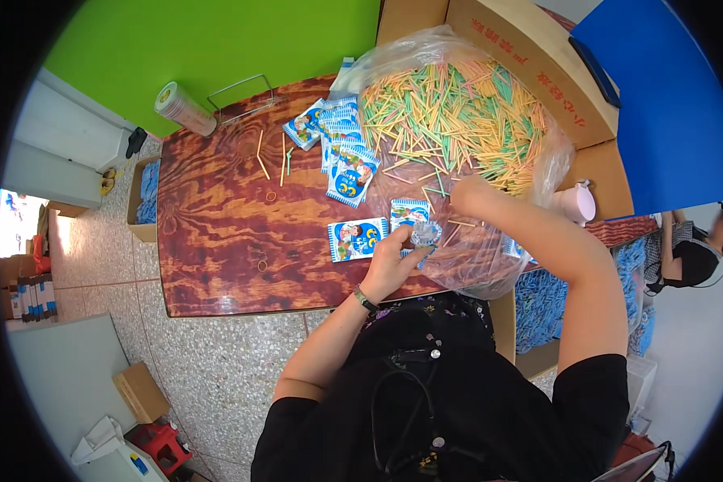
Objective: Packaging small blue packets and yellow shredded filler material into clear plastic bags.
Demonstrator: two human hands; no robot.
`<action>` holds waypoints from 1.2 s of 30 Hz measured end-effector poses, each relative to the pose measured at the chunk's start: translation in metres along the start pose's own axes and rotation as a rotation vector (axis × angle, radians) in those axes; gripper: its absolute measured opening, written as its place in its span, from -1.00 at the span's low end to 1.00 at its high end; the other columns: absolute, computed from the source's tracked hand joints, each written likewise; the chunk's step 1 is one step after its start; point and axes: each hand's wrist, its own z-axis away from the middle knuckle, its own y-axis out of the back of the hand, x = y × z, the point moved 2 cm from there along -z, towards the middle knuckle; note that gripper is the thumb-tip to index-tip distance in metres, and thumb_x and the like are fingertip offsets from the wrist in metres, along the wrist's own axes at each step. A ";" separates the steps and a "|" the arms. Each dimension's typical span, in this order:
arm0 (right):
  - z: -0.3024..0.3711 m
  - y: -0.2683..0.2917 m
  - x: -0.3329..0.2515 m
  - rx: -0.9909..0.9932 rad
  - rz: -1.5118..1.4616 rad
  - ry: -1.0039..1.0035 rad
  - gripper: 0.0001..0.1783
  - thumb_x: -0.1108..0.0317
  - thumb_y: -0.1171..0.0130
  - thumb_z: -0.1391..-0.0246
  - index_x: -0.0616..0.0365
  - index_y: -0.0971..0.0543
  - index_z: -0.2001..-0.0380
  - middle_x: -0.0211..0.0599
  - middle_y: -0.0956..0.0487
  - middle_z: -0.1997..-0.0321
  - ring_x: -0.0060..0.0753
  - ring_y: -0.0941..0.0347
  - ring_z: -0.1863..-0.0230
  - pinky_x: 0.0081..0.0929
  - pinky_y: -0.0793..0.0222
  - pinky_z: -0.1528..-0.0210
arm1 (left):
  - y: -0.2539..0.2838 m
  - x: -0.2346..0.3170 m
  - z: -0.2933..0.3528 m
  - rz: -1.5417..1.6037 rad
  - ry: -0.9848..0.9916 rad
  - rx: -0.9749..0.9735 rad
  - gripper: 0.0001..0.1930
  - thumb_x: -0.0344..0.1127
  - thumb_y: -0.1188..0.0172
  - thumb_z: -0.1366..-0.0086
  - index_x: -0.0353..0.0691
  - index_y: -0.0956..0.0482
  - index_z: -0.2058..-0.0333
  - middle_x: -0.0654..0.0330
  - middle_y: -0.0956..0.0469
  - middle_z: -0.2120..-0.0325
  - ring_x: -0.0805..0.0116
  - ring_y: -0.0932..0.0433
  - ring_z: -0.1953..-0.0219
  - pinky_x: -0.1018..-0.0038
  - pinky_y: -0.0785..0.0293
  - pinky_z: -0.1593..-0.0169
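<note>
My left hand (390,263) grips a small blue-and-white packet (426,234) whose mouth faces up toward me. My right hand (469,198) is curled at the near edge of a big heap of thin sticks (450,112) in yellow, green and pink. Its fingers are mostly hidden, and I cannot make out what they hold. Beside my left hand lies a flat printed packet (353,240), with another packet (410,211) just beyond the held one. Farther back, several overlapping packets (351,173) form a loose row left of the heap.
Clear plastic sheeting (490,277) lines a tipped cardboard box (530,60) around the heap. A pink cup (576,202) stands right of it. Stray sticks (263,154), a stack of cups (186,110) and a wire rack (243,100) sit on the wooden table (217,217). Blue packets (538,309) fill a box below.
</note>
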 end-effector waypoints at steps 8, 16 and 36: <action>0.023 0.025 0.008 -0.028 -0.132 -0.024 -0.67 0.17 -0.03 -0.14 0.20 -0.62 0.28 -0.02 -0.62 0.17 -0.04 -0.56 0.11 -0.17 -0.46 0.10 | 0.007 -0.021 0.003 -0.046 -0.144 0.086 -0.78 -0.45 -0.31 -0.15 -0.32 -0.50 0.24 0.20 -0.62 0.38 0.55 -0.55 0.33 0.55 -0.50 0.28; -0.015 -0.004 -0.009 0.430 -0.649 -0.300 -0.58 0.14 -0.05 -0.17 0.37 -0.42 0.17 0.18 -0.55 0.17 0.24 -0.48 0.14 -0.01 -0.35 0.04 | 0.007 -0.015 0.000 -0.150 -0.119 0.100 -0.76 -0.45 -0.32 -0.12 -0.30 -0.50 0.23 0.20 -0.61 0.39 0.53 -0.55 0.33 0.56 -0.48 0.30; 0.017 -0.003 0.000 0.460 -0.579 -0.040 -0.77 0.28 0.07 -0.24 0.27 -0.35 0.23 0.12 -0.55 0.24 0.14 -0.51 0.18 -0.07 -0.40 0.13 | 0.009 -0.013 -0.002 -0.143 -0.098 0.128 -0.76 -0.46 -0.30 -0.12 -0.30 -0.50 0.23 0.18 -0.60 0.39 0.49 -0.57 0.32 0.53 -0.51 0.26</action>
